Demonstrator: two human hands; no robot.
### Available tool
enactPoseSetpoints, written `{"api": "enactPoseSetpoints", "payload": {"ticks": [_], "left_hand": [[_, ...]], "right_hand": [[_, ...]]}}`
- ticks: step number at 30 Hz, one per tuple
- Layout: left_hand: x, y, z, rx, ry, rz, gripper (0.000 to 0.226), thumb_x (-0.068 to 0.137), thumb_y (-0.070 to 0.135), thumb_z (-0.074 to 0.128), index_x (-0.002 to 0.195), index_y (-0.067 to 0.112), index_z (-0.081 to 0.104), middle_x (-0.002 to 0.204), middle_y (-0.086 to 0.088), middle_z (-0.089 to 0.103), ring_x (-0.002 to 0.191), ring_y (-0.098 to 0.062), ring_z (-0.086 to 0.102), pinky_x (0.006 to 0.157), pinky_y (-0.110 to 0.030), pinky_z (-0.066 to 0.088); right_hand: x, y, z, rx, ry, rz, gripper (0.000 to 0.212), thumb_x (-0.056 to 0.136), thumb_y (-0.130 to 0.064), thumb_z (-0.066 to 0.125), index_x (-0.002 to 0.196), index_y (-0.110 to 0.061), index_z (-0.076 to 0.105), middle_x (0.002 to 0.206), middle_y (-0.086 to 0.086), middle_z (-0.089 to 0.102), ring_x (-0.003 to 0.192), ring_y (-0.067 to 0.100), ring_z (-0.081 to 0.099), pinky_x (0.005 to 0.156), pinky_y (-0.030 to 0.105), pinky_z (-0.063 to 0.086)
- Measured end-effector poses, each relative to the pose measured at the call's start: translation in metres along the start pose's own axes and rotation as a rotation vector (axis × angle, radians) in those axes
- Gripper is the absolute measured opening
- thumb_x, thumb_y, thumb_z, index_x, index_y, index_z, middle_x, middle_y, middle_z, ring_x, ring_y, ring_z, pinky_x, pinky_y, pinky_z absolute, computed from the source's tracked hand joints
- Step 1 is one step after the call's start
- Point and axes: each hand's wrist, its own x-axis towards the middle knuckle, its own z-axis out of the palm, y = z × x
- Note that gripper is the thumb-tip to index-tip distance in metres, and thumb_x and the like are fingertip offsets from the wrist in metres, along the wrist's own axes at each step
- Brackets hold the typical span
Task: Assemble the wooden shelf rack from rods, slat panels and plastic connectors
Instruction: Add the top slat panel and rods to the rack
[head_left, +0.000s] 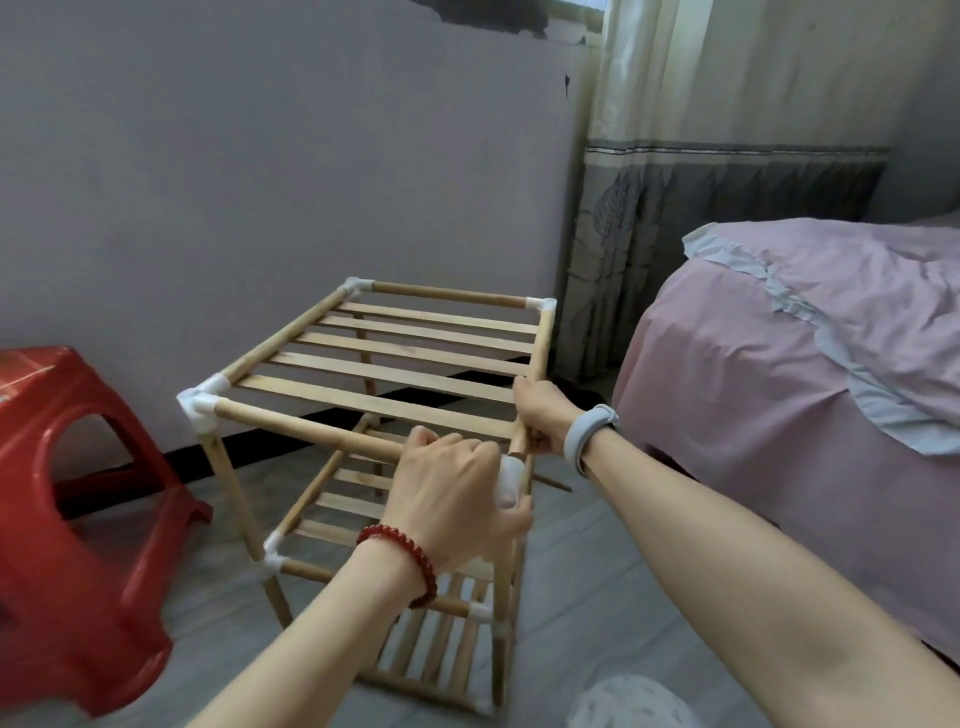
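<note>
Grey floor holds the shelf rack; both hands, left hand and right hand, grip its near-right corner rods

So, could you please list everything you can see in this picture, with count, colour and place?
shelf rack: one, light wood, three slatted tiers, standing on the floor mid-frame
plastic connectors: several, white, at the rack's corners
stool: one, red plastic, on the floor at left
bed: one, pink cover with pale blue frill, at right
curtain: one, cream above, grey patterned below, behind the bed
wall: grey, behind the rack
floor: grey boards
bead bracelet: one, red, on left wrist
wristband: one, pale grey, on right wrist
left hand: grips the rack's near right top corner
right hand: grips the right side rod of the top tier
</note>
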Motion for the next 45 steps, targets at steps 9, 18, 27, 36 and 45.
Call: {"api": "enactPoseSetpoints", "payload": {"ticks": [9, 18, 27, 36, 45], "left_hand": [[0.011, -0.023, -0.007, -0.230, -0.098, 0.075, 0.057, 0.087, 0.063, 0.016, 0.084, 0.022, 0.054, 0.079, 0.009, 0.055, 0.077, -0.009, 0.050, 0.089, -0.028, 0.030], [0.002, -0.043, 0.002, -0.292, -0.062, -0.029, 0.028, 0.101, 0.029, 0.029, 0.099, 0.021, 0.056, 0.090, 0.013, 0.051, 0.098, -0.011, 0.049, 0.093, -0.027, 0.015], [-0.001, -0.050, 0.001, -0.283, -0.024, 0.014, 0.039, 0.091, 0.042, 0.013, 0.090, 0.027, 0.049, 0.087, 0.015, 0.050, 0.087, -0.005, 0.042, 0.086, -0.025, 0.014], [-0.012, -0.050, 0.014, -0.257, -0.052, 0.041, 0.062, 0.081, 0.054, 0.002, 0.094, 0.026, 0.056, 0.087, 0.014, 0.050, 0.086, -0.006, 0.040, 0.091, -0.027, 0.017], [-0.009, -0.052, 0.013, -0.327, 0.004, 0.040, 0.052, 0.088, 0.049, 0.016, 0.094, 0.022, 0.060, 0.082, 0.017, 0.047, 0.083, -0.005, 0.039, 0.087, -0.025, 0.017]], "right_hand": [[-0.031, 0.009, -0.014, -0.065, -0.139, -0.096, 0.042, 0.097, -0.045, 0.042, 0.101, -0.004, 0.050, 0.067, 0.004, 0.059, 0.057, 0.014, 0.060, 0.056, 0.027, 0.055], [-0.070, 0.076, 0.004, -0.612, 0.406, -1.334, 0.036, 0.086, -0.040, 0.051, 0.099, -0.008, 0.061, 0.098, 0.004, 0.061, 0.096, 0.016, 0.049, 0.076, 0.031, 0.038], [-0.060, 0.088, -0.004, -0.679, 0.469, -1.437, 0.033, 0.094, -0.049, 0.040, 0.096, -0.017, 0.048, 0.101, 0.005, 0.054, 0.093, 0.017, 0.043, 0.074, 0.029, 0.037], [-0.061, 0.093, -0.006, -0.526, 0.354, -1.317, 0.034, 0.096, -0.051, 0.034, 0.096, -0.018, 0.044, 0.103, -0.001, 0.038, 0.091, 0.011, 0.039, 0.080, 0.015, 0.032], [-0.066, 0.094, -0.004, -0.528, 0.323, -1.267, 0.037, 0.092, -0.044, 0.045, 0.090, -0.009, 0.055, 0.104, -0.001, 0.039, 0.093, 0.011, 0.040, 0.075, 0.016, 0.035]]}}
